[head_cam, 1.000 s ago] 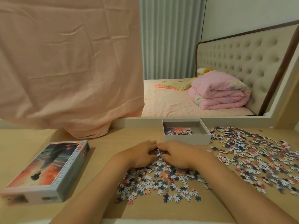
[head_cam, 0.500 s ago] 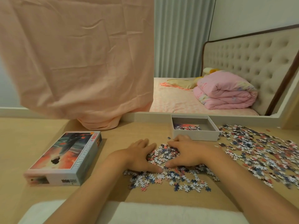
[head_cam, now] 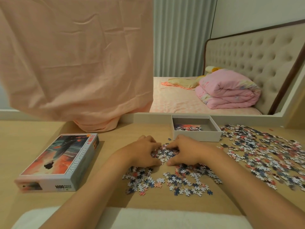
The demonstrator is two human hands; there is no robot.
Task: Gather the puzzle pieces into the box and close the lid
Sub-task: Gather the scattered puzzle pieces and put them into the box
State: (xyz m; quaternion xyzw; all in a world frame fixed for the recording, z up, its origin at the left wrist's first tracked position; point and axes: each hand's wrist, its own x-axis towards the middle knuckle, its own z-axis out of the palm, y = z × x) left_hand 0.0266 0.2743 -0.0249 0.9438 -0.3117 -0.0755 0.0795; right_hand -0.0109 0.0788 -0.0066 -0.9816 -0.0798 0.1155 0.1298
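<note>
Table (head_cam: 26,139): one box (head_cam: 196,137); left hand (head_cam: 143,154), right hand (head_cam: 187,151) cup pieces (head_cam: 165,154).

Just in front of the box (head_cam: 196,138), the left hand (head_cam: 142,152) and right hand (head_cam: 186,152) cup a heap (head_cam: 163,153) of puzzle pieces between curled fingers, thumbs nearly meeting. Loose pieces (head_cam: 173,180) lie nearer than the hands, and a wide scatter (head_cam: 264,151) spreads right of the box. The lid (head_cam: 61,159) lies well left of the box, picture side up, on the table (head_cam: 115,129).
</note>
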